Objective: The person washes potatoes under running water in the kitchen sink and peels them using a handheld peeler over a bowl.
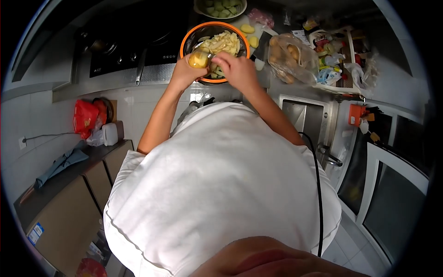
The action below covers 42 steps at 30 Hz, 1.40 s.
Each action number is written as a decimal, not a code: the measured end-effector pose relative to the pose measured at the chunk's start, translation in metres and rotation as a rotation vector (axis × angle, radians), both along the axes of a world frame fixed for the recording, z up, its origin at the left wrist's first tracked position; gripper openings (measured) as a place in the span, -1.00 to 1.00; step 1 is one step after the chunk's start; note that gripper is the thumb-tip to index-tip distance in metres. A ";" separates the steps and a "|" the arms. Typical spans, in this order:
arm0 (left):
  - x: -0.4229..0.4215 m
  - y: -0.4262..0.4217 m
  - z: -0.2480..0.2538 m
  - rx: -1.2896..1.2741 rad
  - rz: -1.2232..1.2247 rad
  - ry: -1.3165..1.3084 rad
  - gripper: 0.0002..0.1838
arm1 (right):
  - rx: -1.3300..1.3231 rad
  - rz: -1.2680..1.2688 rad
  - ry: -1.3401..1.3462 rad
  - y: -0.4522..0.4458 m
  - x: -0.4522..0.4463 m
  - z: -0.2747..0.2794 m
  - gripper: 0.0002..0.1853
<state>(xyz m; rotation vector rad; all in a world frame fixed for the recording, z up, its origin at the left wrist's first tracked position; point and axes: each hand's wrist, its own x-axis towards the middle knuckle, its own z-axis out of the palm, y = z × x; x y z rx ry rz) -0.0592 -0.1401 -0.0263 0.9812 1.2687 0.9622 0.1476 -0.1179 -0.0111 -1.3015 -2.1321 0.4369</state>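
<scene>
The left hand [185, 71] is wrapped around a peeled potato [198, 59], at 8 o'clock over the orange-rimmed bowl [215, 23]. The right hand [240, 70] is curled; its hold cannot be determined. Cut pieces [224, 43] partly fill the bowl; two potatoes [248, 28], 2 o'clock, appear uncut.

Potato [199, 59] above orange-rimmed container [186, 36]

The potato is rounded and yellow, with a paler face turned upward, and is held over the near left part of the opening; its underside is hidden. The round container stands upright, its inside dark below a bright orange rim. Pale yellow strips [224, 42] lie in it in a loose, overlapping heap, thickest toward the far right, with more pieces showing near the front edge.
</scene>
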 end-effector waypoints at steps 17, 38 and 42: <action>-0.002 -0.007 -0.006 0.088 0.090 0.112 -0.49 | -0.055 0.106 0.028 -0.013 -0.004 0.005 -0.70; 0.004 -0.018 -0.006 0.178 0.095 0.327 -0.40 | -0.091 -0.049 -0.079 -0.008 0.001 0.013 -0.69; 0.001 -0.026 0.010 0.050 0.031 0.330 -0.35 | -0.156 -0.179 -0.212 0.017 0.030 -0.003 -0.66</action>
